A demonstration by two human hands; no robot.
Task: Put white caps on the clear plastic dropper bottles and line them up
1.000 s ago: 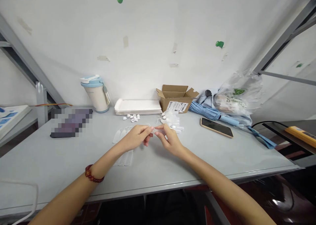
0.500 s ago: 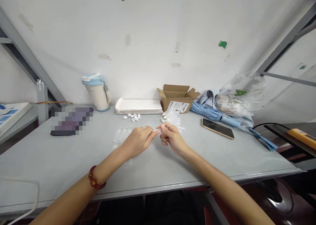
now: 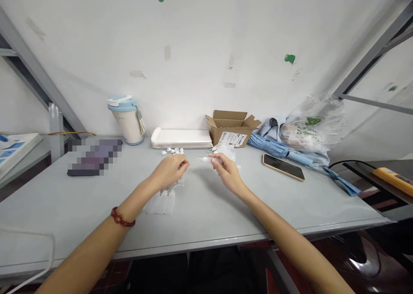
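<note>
My right hand (image 3: 226,171) pinches a small translucent tube with a thin pointed tip (image 3: 205,159). The tip points left, toward my other hand. My left hand (image 3: 172,169) is closed, thumb and fingers pressed together, a short gap away from that tip; whatever its fingers hold is hidden. Below the left hand lies a row of flat translucent plastic pieces (image 3: 161,202), with more clear pieces partly covered by the hand. Several small white caps (image 3: 172,150) lie just behind it. Clear plastic bags (image 3: 225,150) sit behind my right hand, partly hidden.
Against the wall stand a cream cup with a blue lid (image 3: 127,122), a white stack (image 3: 182,139) and an open cardboard box (image 3: 232,130). On the right lie a phone (image 3: 283,167), a blue umbrella (image 3: 274,145) and a plastic bag (image 3: 309,130). A blurred-out dark object (image 3: 95,158) lies left.
My hands were together at the fingertips and are now apart. The left hand has moved left, while the right stays near its place, and the tube's thin tip now shows.
</note>
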